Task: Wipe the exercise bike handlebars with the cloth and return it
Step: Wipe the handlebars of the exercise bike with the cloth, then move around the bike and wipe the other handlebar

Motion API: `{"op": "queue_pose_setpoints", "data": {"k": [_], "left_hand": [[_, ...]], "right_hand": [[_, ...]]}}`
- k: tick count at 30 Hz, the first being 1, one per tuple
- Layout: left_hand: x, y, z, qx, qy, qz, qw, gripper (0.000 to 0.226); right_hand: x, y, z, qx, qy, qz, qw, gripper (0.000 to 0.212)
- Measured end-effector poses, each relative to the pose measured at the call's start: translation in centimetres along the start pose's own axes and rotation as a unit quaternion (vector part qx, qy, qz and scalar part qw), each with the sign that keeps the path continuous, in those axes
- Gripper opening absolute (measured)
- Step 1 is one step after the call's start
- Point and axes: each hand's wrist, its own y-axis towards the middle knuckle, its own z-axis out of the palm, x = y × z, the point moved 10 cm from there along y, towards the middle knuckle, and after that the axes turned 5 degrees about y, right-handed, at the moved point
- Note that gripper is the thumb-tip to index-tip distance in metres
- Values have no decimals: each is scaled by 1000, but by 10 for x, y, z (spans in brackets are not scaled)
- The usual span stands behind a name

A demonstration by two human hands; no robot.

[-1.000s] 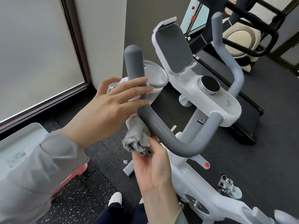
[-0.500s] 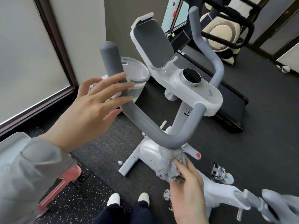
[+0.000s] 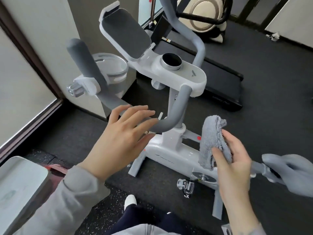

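— What's each hand doing?
— Right hand point(image 3: 234, 164) pinches the fluffy grey cloth point(image 3: 213, 141), bunched lengthwise, pointing up, now lifted off the handlebar point(image 3: 176, 114). Left hand point(image 3: 125, 138) is spread, and has slid down to the smooth grey tube's bend.
— Touching it?
— Probably; it's blurred.

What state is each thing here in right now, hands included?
Cloth: bunched, held off the bike.
Right hand: gripping the cloth.
Left hand: open, fingers spread over the handlebar.
Handlebar: bare, cloth not touching it.
Tablet holder: empty, tilted back.
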Motion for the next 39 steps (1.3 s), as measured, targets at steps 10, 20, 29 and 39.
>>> {"op": "queue_pose_setpoints", "data": {"k": [10,20,29,39], "left_hand": [[-132,-13,101,168,-22,84,982,41],[-263,-88,259,433,-21,68,898,58],[-324,-166,350,588,13,21,808,59],[-350,-149,398,626,24,-26,779,51]], "right_hand": [[-4,-50,-100,-18,-123,-61,990,47],[-52,-141,-271,-104,-146,8,984,48],[-89,-223,-400,-214,-150,78,962,50],[-136,-268,-503,-333,-115,199,915,56]]}}
